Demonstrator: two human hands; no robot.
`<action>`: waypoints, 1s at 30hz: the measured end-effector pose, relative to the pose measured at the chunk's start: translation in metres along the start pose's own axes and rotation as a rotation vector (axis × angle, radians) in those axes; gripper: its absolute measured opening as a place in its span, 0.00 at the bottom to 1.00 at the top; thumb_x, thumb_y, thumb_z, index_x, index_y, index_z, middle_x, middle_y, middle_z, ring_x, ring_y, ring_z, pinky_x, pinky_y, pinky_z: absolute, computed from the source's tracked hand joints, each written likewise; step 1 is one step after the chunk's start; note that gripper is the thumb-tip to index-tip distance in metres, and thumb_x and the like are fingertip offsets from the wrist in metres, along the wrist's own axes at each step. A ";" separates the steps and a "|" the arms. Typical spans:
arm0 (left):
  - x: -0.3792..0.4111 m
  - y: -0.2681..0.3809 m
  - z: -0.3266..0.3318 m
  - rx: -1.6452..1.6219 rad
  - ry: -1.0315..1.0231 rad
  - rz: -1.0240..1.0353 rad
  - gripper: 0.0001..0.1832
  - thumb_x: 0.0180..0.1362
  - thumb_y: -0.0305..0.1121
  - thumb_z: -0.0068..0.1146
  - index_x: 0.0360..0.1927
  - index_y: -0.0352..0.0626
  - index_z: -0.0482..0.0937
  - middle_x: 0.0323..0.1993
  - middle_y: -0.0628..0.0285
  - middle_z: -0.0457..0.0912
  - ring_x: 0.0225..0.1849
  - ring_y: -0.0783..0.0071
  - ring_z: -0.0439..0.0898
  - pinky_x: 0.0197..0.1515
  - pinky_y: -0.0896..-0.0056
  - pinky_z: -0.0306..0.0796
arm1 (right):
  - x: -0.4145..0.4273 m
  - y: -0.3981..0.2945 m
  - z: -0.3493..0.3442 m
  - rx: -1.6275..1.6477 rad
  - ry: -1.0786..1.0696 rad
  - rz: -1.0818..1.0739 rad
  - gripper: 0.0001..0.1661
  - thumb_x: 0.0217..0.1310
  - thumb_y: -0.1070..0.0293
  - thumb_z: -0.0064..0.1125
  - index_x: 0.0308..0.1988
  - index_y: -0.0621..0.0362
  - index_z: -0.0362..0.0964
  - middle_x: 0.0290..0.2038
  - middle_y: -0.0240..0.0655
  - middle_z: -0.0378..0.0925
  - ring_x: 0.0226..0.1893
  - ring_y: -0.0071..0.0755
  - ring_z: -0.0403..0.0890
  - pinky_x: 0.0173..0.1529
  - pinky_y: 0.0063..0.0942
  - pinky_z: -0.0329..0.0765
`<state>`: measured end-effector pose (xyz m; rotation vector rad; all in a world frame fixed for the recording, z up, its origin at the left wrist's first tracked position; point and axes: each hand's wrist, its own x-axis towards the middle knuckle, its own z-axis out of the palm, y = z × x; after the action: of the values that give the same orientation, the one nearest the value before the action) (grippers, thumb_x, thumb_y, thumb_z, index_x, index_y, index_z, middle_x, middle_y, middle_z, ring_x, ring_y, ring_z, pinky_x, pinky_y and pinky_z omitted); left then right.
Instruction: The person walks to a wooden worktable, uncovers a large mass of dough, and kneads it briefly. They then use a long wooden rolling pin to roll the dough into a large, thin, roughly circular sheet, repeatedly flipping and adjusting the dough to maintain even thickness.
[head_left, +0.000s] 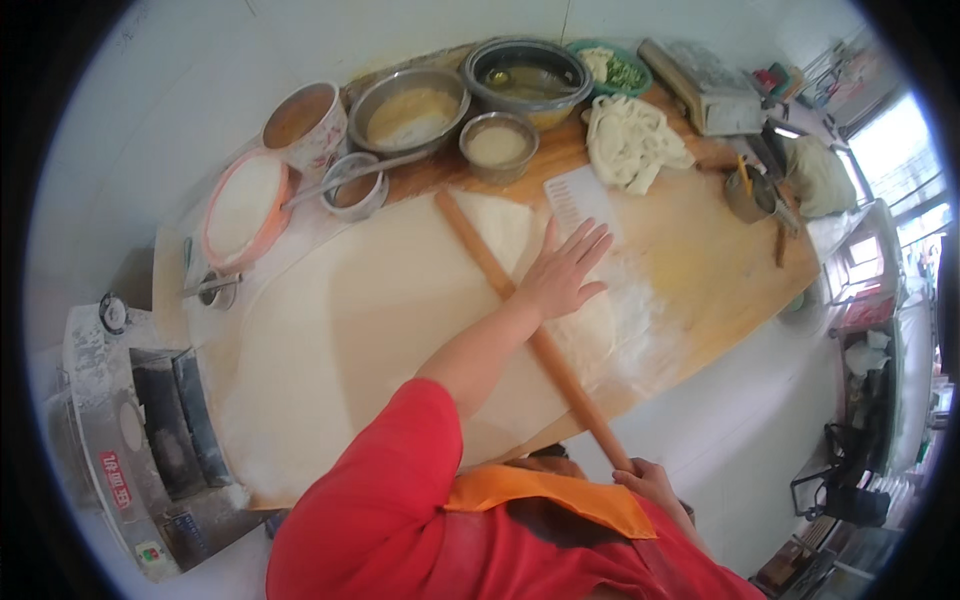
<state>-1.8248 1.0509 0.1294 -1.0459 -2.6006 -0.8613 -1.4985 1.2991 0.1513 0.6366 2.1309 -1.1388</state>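
A large, thin sheet of dough (300, 330) spreads over the wooden board (735, 262). A long wooden rolling pin (559, 367) lies slantwise across its right part, its near end past the board's front edge. My right hand (651, 484) grips that near end, close to my orange apron (555, 491). My left hand (564, 276), fingers spread and palm down, is just right of the pin's middle, over the dough's right part; whether it touches the dough cannot be told. White flour (645, 330) dusts the board right of it. Beyond my fingertips lies a white plastic scraper (577, 196).
Along the back stand a pink tub (283, 217), a patterned bucket (334, 142), metal bowls (358, 112), a dark pot (472, 75) and a green bowl (643, 84). Dough strips (634, 142) lie piled near a scale (724, 105). A metal cup (750, 201) stands right; a floury machine (112, 420) left.
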 end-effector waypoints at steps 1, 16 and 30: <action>0.004 0.001 0.001 -0.039 0.018 -0.016 0.39 0.60 0.46 0.59 0.71 0.42 0.59 0.74 0.56 0.57 0.76 0.56 0.52 0.72 0.31 0.37 | 0.012 0.004 -0.012 0.032 0.021 -0.056 0.29 0.56 0.58 0.69 0.52 0.66 0.76 0.40 0.45 0.84 0.41 0.34 0.83 0.48 0.31 0.79; -0.025 0.013 -0.005 0.155 -0.146 -0.281 0.41 0.60 0.51 0.56 0.69 0.32 0.60 0.74 0.52 0.56 0.76 0.52 0.49 0.72 0.31 0.38 | 0.288 -0.225 -0.045 -0.764 0.504 -1.026 0.36 0.66 0.50 0.52 0.65 0.62 0.63 0.70 0.43 0.61 0.71 0.45 0.59 0.74 0.52 0.51; 0.004 0.020 0.022 0.203 -0.139 -0.223 0.38 0.59 0.53 0.57 0.66 0.37 0.66 0.69 0.55 0.66 0.74 0.57 0.56 0.72 0.30 0.37 | 0.356 -0.408 -0.016 0.058 0.448 -0.606 0.28 0.61 0.50 0.60 0.46 0.66 0.77 0.37 0.50 0.84 0.43 0.53 0.85 0.48 0.42 0.80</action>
<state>-1.8139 1.0774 0.1223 -0.7988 -2.8888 -0.5686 -2.0180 1.1467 0.1245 0.2825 2.7981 -1.4789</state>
